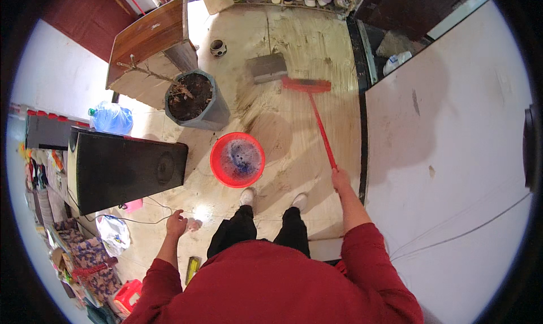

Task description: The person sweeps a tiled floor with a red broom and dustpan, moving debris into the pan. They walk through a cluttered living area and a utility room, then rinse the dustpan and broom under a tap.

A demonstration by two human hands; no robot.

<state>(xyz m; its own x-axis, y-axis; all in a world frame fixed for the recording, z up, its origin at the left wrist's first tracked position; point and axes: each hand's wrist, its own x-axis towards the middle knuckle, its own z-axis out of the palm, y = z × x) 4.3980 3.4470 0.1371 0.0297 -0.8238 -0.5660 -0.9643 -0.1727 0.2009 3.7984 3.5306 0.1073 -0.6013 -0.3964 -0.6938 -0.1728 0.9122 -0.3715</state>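
Note:
My right hand [341,180] grips the red handle of a push broom [321,129] at its near end. The broom's wide red head [306,85] rests on the wet, dirt-streaked tile floor [314,57], close beside a grey rectangular block [268,68]. My left hand [176,223] hangs at my left side, holding nothing, its fingers loosely bent and apart. Near it, a thin cable [148,222] crosses the view. In front of my feet stands a red basin [216,171] of sudsy water with a dark blue patch.
A tall planter [214,112] with soil and a bare branch stands beyond the basin, near wooden furniture [148,40]. To the left is a black speaker-like cabinet [131,167]. A small spotted pot [218,48] and a shoe rack [288,4] lie farther off. A white wall [454,154] borders the right.

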